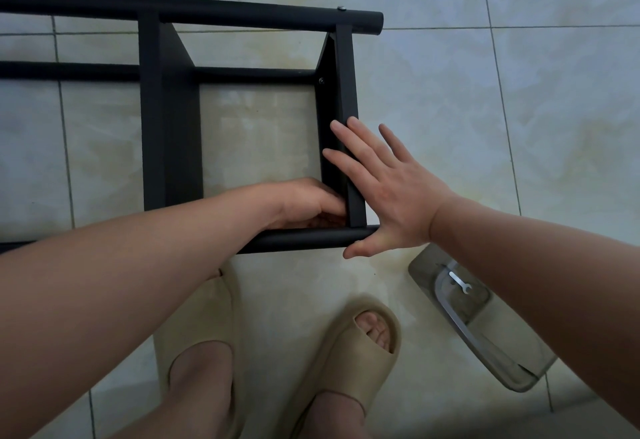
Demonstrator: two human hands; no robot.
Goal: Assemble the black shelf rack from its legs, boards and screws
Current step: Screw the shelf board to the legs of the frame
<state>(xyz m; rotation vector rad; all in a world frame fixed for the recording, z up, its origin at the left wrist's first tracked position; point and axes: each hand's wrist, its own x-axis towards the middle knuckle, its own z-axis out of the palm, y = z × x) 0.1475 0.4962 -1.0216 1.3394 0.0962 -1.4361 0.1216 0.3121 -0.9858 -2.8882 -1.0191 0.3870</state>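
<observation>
Found the black rack [166, 109] on its side on the tiled floor, partly built. Saw the end board [341, 85] braced by the right hand [391, 192], fingers straight and spread. Saw the left hand [304, 203] curled into the corner by the near leg [301, 239], fingers bunched; could not tell on what. Judged the risk: board sliding off its hole on any slip, dropping a screw. Noted the clear tray [512, 366] nearby, small spanner [459, 282] inside.
</observation>
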